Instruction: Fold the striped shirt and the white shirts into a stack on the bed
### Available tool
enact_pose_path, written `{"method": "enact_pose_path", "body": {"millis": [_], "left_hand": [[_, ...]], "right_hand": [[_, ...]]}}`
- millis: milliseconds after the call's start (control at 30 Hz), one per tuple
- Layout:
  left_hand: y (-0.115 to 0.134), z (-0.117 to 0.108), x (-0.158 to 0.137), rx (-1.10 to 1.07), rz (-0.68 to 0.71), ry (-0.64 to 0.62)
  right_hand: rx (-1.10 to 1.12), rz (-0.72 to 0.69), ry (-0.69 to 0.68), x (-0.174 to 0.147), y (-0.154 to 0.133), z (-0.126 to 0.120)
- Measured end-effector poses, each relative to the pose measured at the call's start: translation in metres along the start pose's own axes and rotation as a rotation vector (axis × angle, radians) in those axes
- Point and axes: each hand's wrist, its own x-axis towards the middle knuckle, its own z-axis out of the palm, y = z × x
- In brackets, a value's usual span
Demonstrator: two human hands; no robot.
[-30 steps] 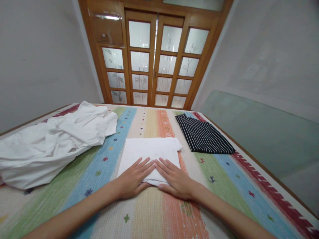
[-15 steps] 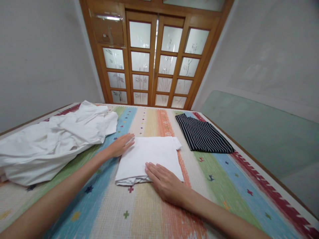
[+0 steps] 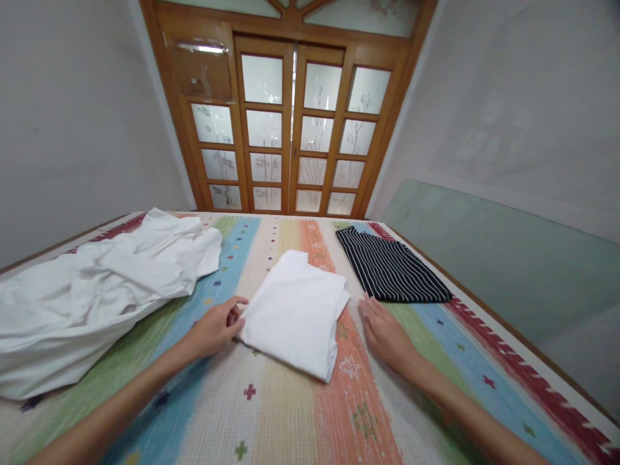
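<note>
1. Take the folded black cloth garment with thin white stripes (image 3: pixel 394 265) as your landmark; it lies flat on the multicoloured striped bedspread (image 3: pixel 285 420).
2. The flat, folded white cloth garment (image 3: pixel 295 313) lies to the left of the landmark and a little nearer to you, turned askew, with one corner pointing towards you.
3. Your left hand (image 3: pixel 213 329) is well to the left of the landmark, fingers bent and thumb at the folded white garment's left corner; whether you are pinching the cloth, I cannot tell.
4. Your right hand (image 3: pixel 387 332) is at the landmark's near left corner, fingers extended together and grasping nothing; whether the fingertips touch the striped cloth, I cannot tell.
5. Far to the left of the landmark, you have a large, crumpled white cloth (image 3: pixel 106 278) in loose folds.
6. Beyond the landmark stand brown wooden doors with frosted glass panes (image 3: pixel 264 129); to its right is a pale green panel (image 3: pixel 504 258).
</note>
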Motion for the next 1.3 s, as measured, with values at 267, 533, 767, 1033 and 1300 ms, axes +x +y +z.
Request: {"method": "enact_pose_path", "body": {"millis": [267, 533, 767, 1033, 1300], "left_hand": [[0.031, 0.009, -0.032, -0.268, -0.165, -0.092], [0.036, 0.014, 0.005, -0.956, -0.574, 0.069], [0.05, 0.021, 0.006, -0.909, -0.454, -0.063], [0.055, 0.032, 0.011, -1.042, -0.536, 0.013], [0.064, 0.036, 0.016, -1.066, -0.479, 0.125]], "right_hand": [[0.957, 0.521, -0.261, 0.006, -0.031, -0.031], [1.354, 0.786, -0.311, 0.027, -0.07, -0.029], [1.422, 0.644, -0.427, 0.033, -0.079, -0.025], [1.459, 0.886, -0.476, 0.034, -0.074, -0.016], [1.555, 0.711, -0.484, 0.045, -0.063, -0.027]]}}
